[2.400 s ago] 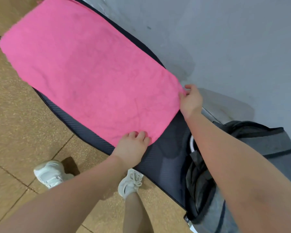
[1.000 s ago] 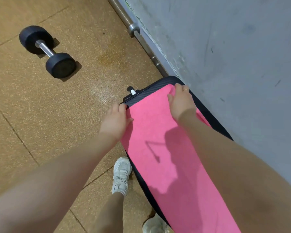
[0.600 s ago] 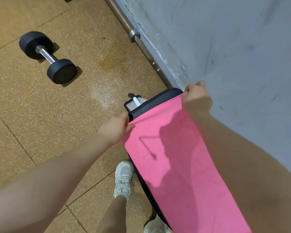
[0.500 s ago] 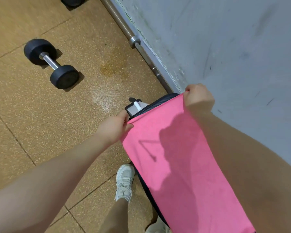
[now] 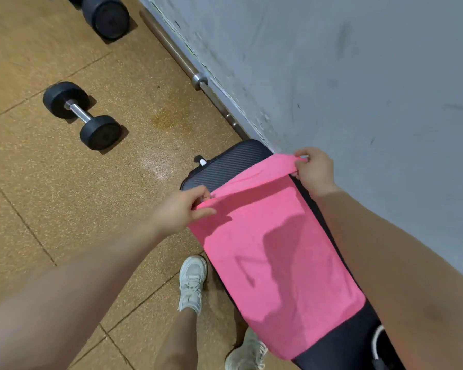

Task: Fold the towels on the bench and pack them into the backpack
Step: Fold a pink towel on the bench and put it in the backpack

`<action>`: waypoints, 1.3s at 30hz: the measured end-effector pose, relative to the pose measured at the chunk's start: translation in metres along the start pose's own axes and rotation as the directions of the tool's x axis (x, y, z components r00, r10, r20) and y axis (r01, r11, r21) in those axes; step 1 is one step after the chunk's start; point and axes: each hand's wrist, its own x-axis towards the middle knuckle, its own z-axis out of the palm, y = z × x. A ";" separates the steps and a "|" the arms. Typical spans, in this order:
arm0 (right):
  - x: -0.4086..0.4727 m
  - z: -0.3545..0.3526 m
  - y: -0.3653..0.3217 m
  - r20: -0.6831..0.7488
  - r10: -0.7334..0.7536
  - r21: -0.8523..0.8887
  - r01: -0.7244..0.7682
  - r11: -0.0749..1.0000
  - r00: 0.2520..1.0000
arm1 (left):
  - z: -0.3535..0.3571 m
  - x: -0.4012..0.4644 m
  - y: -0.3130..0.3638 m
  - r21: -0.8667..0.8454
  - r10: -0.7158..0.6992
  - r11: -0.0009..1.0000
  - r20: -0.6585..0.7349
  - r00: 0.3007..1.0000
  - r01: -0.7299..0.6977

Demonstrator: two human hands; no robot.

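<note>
A pink towel (image 5: 275,252) lies lengthwise on a dark padded bench (image 5: 225,166) that stands along a grey wall. My left hand (image 5: 181,210) pinches the towel's far left corner. At the far right corner, my right hand (image 5: 314,169) pinches the cloth next to the wall. The far edge is lifted off the pad and curls back toward me, baring the bench's end. A bit of the backpack (image 5: 378,348) shows at the bottom right, mostly hidden by my right arm.
A black dumbbell (image 5: 82,116) lies on the brown tiled floor to the left, another (image 5: 106,16) at the top. A steel barbell (image 5: 195,76) runs along the foot of the wall. My white shoes (image 5: 191,281) stand beside the bench.
Both hands have raised the towel's far edge and drawn it back toward me, so more of the bench's end shows. Earlier they held the towel's other end near the backpack.
</note>
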 end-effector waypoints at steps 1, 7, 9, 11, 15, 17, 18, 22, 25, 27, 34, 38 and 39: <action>-0.011 -0.009 0.017 -0.001 0.057 0.069 -0.057 0.996 0.998 | 0.016 -0.006 0.007 0.029 0.017 0.999 0.019 1.000 -0.017; -0.071 -0.064 0.133 0.145 0.288 0.273 -0.318 0.908 0.946 | 0.129 -0.040 0.057 0.143 0.134 0.976 0.190 0.973 -0.163; -0.093 -0.081 0.164 0.212 0.301 0.312 -0.357 0.881 0.930 | 0.165 -0.050 0.074 0.155 0.160 0.967 0.245 0.956 -0.201; -0.111 -0.092 0.195 0.264 0.329 0.339 -0.407 0.848 0.907 | 0.196 -0.061 0.089 0.183 0.172 0.956 0.285 0.943 -0.230; -0.134 -0.100 0.261 0.278 0.389 0.337 -0.469 0.817 0.878 | 0.251 -0.080 0.109 0.210 0.175 0.942 0.361 0.916 -0.262; -0.140 -0.096 0.288 0.265 0.384 0.311 -0.455 0.834 0.885 | 0.273 -0.085 0.115 0.203 0.163 0.944 0.400 0.902 -0.261; -0.142 -0.093 0.299 0.253 0.384 0.294 -0.449 0.844 0.888 | 0.282 -0.086 0.116 0.200 0.155 0.946 0.418 0.895 -0.257; -0.147 -0.077 0.331 0.201 0.395 0.269 -0.439 0.857 0.896 | 0.317 -0.084 0.114 0.231 0.140 0.929 0.502 0.853 -0.289; -0.148 -0.064 0.346 0.133 0.383 0.226 -0.404 0.887 0.914 | 0.335 -0.076 0.105 0.344 0.035 0.890 0.604 0.796 -0.300; -0.149 -0.059 0.347 0.067 0.359 0.164 -0.365 0.916 0.931 | 0.338 -0.065 0.103 0.484 -0.077 0.814 0.638 0.766 -0.321; -0.158 -0.047 0.347 -0.092 0.352 0.049 -0.349 0.936 0.931 | 0.309 0.006 0.125 0.577 0.118 0.753 0.354 0.928 -0.316; -0.158 -0.044 0.344 -0.113 0.372 -0.045 -0.379 0.924 0.921 | 0.292 0.060 0.141 0.711 0.191 0.629 0.253 0.948 -0.316; -0.157 -0.042 0.344 -0.115 0.388 -0.050 -0.395 0.917 0.915 | 0.287 0.073 0.144 0.756 0.195 0.574 0.249 0.949 -0.316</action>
